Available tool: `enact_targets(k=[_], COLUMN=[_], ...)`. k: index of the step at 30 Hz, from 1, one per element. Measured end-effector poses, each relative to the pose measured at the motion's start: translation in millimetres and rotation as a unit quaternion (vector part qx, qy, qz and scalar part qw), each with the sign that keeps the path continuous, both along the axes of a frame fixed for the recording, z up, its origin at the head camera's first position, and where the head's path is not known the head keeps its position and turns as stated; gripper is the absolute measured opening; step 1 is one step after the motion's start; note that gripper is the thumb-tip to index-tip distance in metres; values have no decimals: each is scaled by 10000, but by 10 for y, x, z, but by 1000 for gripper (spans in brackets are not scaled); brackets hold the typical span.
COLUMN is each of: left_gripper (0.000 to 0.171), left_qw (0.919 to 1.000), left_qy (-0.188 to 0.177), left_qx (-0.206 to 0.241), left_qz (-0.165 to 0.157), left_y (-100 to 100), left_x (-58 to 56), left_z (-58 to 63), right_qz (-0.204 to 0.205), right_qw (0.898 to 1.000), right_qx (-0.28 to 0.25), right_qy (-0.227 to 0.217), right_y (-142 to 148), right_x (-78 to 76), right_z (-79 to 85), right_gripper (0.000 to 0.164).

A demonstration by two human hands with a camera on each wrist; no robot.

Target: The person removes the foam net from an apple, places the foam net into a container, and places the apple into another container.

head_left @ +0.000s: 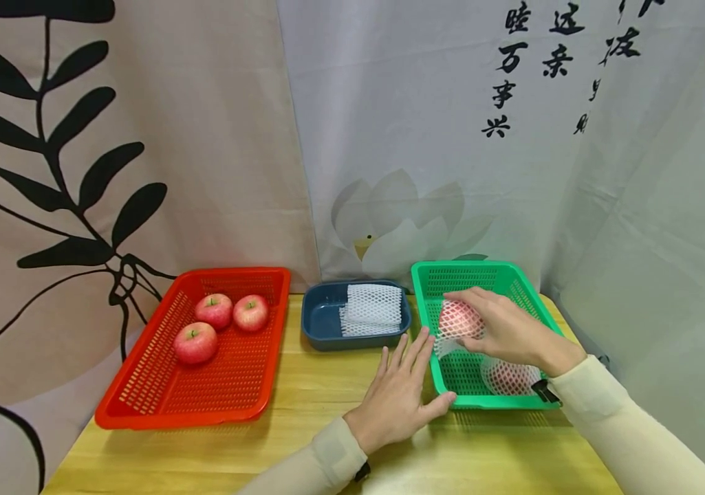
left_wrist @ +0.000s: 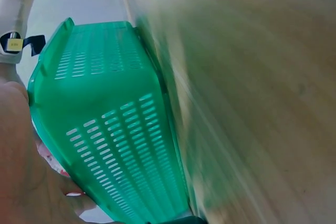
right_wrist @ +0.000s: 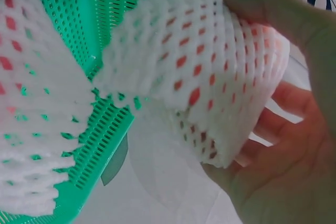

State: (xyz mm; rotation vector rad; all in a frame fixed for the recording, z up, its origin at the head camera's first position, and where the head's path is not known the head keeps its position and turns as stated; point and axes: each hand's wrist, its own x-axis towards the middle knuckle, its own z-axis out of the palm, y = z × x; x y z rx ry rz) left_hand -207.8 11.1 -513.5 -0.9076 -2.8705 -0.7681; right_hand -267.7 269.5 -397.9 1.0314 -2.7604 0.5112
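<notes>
My right hand [head_left: 507, 326] grips an apple in a white foam net [head_left: 460, 320] inside the green basket [head_left: 494, 401]. In the right wrist view, thumb and fingers curl round the netted apple [right_wrist: 210, 61], and the net's loose end hangs past the fruit. A second netted apple [head_left: 511, 378] lies near the basket's front right corner. My left hand [head_left: 394, 399], its fingers straight and spread, rests at the basket's left front rim. The left wrist view has the slotted basket wall [left_wrist: 105, 93] close by that hand.
On the left sits a red basket [head_left: 228, 388] with three bare apples [head_left: 195, 342]. Between the baskets, a dark blue tray [head_left: 322, 313] holds white foam nets [head_left: 375, 307]. All stand on a wooden table [head_left: 302, 426], with a printed cloth [head_left: 228, 137] behind.
</notes>
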Motion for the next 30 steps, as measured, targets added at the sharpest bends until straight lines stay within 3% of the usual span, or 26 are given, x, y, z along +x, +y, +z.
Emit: enact_targets(k=[7,21,30], left_gripper=[104,97,91], left_qw=[9999,9996,9984], left_qy=[114,223,449], left_qx=[-92,-63,-94], left_qz=[67,165,319], left_y=[-15,-102,-283], left_x=[15,96,121], left_z=[18,62,113], right_qz=[-182,-165,-296], right_qw=[9989,9917,9912], right_qx=[-301,-823,-1084], right_qy=[300,972,703], right_y=[-47,-156,-325], right_x=[0,33,62], right_z=[2,3,-9], right_gripper=[88,84,81])
